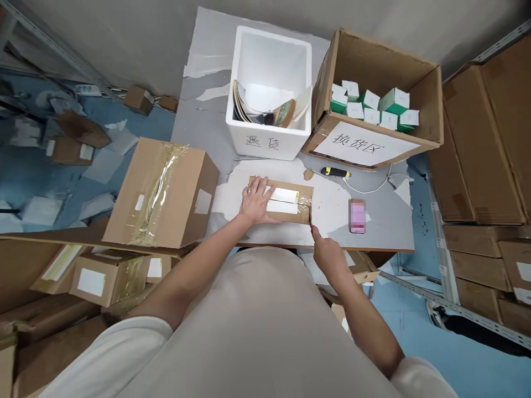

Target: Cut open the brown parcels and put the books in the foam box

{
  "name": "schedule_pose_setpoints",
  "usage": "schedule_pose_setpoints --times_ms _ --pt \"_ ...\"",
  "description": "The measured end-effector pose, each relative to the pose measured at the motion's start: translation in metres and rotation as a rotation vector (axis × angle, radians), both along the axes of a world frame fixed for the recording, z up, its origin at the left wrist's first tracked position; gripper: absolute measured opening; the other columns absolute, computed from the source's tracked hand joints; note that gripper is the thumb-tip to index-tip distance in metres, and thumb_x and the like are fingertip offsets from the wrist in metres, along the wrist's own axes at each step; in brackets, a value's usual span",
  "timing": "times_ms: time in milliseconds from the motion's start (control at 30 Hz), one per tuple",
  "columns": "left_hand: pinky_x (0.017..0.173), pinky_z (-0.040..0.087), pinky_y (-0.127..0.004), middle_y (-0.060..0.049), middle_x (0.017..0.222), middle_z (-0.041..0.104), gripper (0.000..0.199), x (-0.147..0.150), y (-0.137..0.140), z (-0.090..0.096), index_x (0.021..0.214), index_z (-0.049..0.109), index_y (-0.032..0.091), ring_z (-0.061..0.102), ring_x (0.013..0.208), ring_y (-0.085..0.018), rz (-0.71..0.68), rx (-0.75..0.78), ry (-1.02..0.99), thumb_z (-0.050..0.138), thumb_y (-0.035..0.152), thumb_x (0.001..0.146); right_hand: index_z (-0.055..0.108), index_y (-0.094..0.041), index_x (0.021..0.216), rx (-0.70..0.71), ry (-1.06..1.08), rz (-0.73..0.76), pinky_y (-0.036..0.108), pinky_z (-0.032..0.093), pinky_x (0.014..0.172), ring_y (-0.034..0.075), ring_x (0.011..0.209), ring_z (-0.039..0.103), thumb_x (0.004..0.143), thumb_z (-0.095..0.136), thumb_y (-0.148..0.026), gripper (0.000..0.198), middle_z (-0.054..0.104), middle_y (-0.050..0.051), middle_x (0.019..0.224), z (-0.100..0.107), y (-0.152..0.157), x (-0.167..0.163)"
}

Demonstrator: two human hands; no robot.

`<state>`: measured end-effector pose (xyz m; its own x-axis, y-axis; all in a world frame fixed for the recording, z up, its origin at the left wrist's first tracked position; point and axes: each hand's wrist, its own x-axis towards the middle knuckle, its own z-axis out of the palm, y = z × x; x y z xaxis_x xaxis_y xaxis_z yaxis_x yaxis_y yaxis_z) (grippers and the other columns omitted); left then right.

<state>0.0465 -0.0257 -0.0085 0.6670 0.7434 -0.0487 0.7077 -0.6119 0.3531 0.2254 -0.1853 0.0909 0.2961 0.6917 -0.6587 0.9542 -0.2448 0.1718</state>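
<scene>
A small flat cardboard box (305, 196) lies on the worktable near its front edge, with white labels and clear tape on top. My left hand (256, 205) rests spread on the left part of this box, pressing it from above. At the box's right end, my right hand (329, 255) is closed around a thin, dark-bladed knife (311, 216), its tip touching the edge near the front corner. Most of the handle is hidden in my fingers. Beyond the box lies a black and yellow utility knife (335, 172). A pink phone-sized object (357, 216), blurred, lies to the right.
A white foam box (269, 142) with papers and card pieces stands at the back. Beside it is a large open carton (431, 127) holding several green-white small boxes (394, 101). A taped carton (120, 193) stands left. Shelves of cartons (477, 155) line the right side.
</scene>
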Motion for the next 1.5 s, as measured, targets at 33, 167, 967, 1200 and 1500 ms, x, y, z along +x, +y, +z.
schedule_pose_setpoints --times_ms 33,167,967,1200,1500 --pt "0.104 0.023 -0.061 -0.020 0.156 0.020 0.111 0.000 0.000 0.000 0.144 0.036 0.019 0.013 0.143 -0.042 0.000 0.000 -0.002 0.068 0.074 0.053 0.024 -0.013 0.149 0.000 0.009 0.002 0.031 0.046 0.064 0.026 0.075 0.068 0.084 0.043 -0.005 0.068 0.069 0.014 0.083 -0.002 -0.004 0.001" --pt "0.105 0.022 -0.060 -0.019 0.157 0.019 0.111 -0.001 0.001 0.000 0.144 0.036 0.020 0.013 0.143 -0.043 -0.002 -0.008 0.001 0.068 0.074 0.053 0.025 -0.018 0.149 0.077 0.013 -0.039 0.032 0.046 0.065 0.026 0.076 0.068 0.091 0.041 -0.016 0.060 0.070 0.013 0.088 -0.002 -0.024 0.008" --pt "0.096 0.045 -0.038 -0.011 0.110 0.058 0.049 -0.051 -0.062 -0.001 0.137 0.047 0.018 0.056 0.103 -0.021 0.287 -0.341 -0.288 0.043 0.027 0.089 0.047 -0.021 0.099 0.826 1.336 -1.049 0.025 0.051 0.053 0.009 0.058 0.060 0.077 0.057 -0.052 0.039 0.065 0.002 0.099 -0.096 0.064 0.000" --pt "0.097 0.047 -0.038 -0.012 0.117 0.054 0.051 -0.054 -0.063 -0.009 0.135 0.048 0.018 0.056 0.109 -0.022 0.285 -0.313 -0.328 0.048 0.021 0.083 0.048 -0.022 0.105 0.819 1.317 -1.043 0.027 0.051 0.055 0.010 0.062 0.061 0.078 0.057 -0.055 0.044 0.065 0.005 0.109 -0.086 0.051 0.000" --pt "0.110 0.033 -0.046 -0.017 0.149 0.035 0.068 -0.001 0.065 0.009 0.143 0.034 0.013 0.032 0.138 -0.032 0.197 -0.171 -0.223 0.054 0.032 0.080 0.048 -0.026 0.106 0.528 1.508 -1.573 0.039 0.058 0.066 0.020 0.078 0.071 0.083 0.063 -0.042 0.032 0.067 0.005 0.109 -0.096 -0.033 -0.024"
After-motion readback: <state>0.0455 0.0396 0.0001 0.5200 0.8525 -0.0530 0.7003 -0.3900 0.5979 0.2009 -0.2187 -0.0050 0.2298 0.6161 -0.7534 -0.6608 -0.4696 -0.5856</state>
